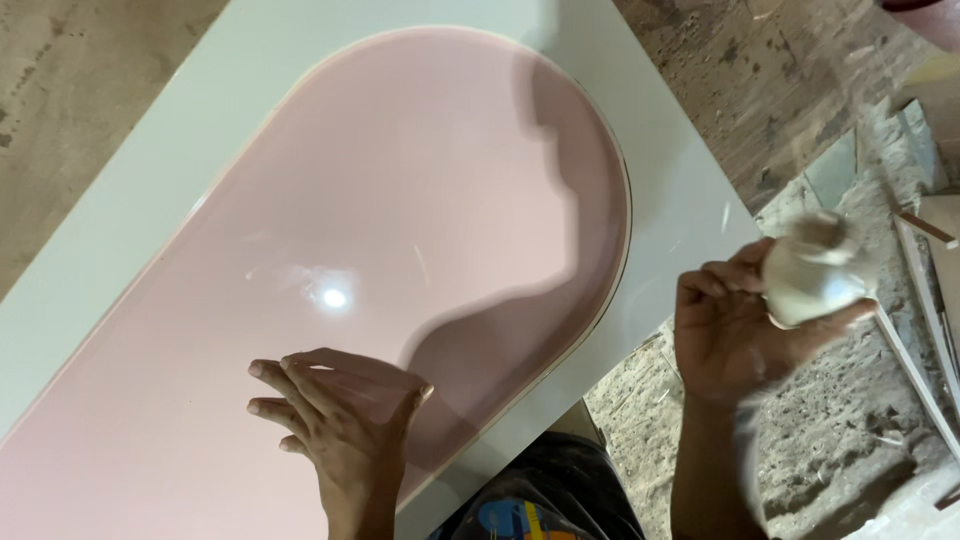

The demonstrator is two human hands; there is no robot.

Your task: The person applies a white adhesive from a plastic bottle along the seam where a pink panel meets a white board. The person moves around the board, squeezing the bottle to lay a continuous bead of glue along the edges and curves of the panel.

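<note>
One glossy pink panel bears the flat, open left hand; right hand's grip closes round one whitish lump.

No packages, labels, signs or screens in view.
</note>
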